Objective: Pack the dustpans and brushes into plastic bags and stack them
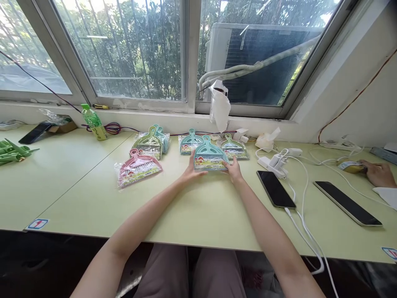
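Between my two hands is a blue dustpan and brush set point(210, 155) in clear wrapping, held upright with its handle loop at the top. My left hand point(192, 170) grips its lower left side, and my right hand point(233, 169) pinches its lower right corner. Behind it sit another blue set point(190, 142) and a green set point(233, 147). To the left, a pink set point(139, 167) lies in its plastic bag, with a green set point(149, 142) and more blue ones point(163, 138) beyond it.
A phone point(276, 189) on a charging cable lies to the right, near a power strip point(273, 164). Farther right are a larger black-screened device point(347, 203) and another person's hand point(380, 174) at a yellowish object point(352, 167). A green bottle point(94, 123) stands by the window wall.
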### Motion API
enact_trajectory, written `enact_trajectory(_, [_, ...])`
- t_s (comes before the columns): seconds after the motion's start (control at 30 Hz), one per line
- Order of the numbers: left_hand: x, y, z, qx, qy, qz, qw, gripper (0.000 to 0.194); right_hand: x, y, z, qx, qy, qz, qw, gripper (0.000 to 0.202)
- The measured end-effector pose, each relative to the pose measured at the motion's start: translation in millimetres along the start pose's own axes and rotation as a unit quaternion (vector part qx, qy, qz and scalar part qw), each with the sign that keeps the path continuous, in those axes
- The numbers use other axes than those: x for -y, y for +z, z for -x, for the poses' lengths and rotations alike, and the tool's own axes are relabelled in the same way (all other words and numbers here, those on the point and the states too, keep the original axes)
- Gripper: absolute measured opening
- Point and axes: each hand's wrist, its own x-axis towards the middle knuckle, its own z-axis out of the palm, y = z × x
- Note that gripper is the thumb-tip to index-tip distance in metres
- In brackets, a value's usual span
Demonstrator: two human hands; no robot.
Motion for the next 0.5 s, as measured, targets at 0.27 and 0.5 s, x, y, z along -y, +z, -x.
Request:
enact_trajectory(0.27, [23.1,-7.1,-12.6,-0.103,-0.033,0.021,0.994,0.038,-3.7,5.4,3.5,0.046,-0.068,0.102,0.991,0.098])
enact_trajectory(0.5, [17.6,-12.8,-10.3,-0.139,-0.050,0.077,0.986,0.057,0.7,16.6,16.6,0.074,-0.111,0.112,0.985,0.100])
